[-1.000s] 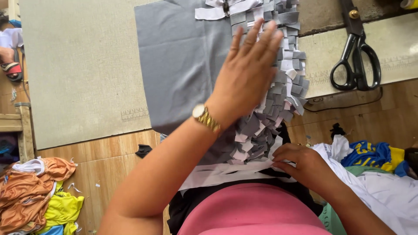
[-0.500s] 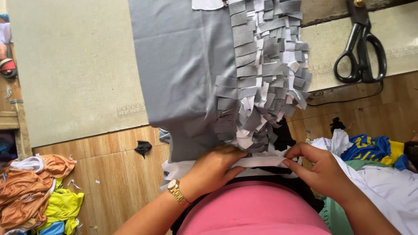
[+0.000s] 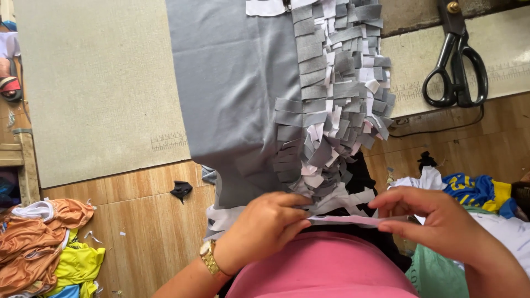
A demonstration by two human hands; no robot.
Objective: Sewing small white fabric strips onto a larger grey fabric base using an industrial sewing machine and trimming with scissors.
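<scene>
Beige cutting mat (image 3: pixel 94 83) spread over the wooden floor (image 3: pixel 143 221); grey fabric sheet (image 3: pixel 232 83) laid across it, heaped with cut grey and white strips (image 3: pixel 337 105); black scissors (image 3: pixel 457 66) beside, well apart from both hands; left hand (image 3: pixel 265 226) and right hand (image 3: pixel 436 218) low in view, fingers pinched shut on opposite ends of one white strip (image 3: pixel 345 220), stretched between them above the pink lap.

Black scissors (image 3: pixel 456 69) lie on the beige cutting mat (image 3: pixel 94 83), with orange and yellow garments (image 3: pixel 47 248) heaped on the wooden floor (image 3: pixel 143 221) at left
</scene>
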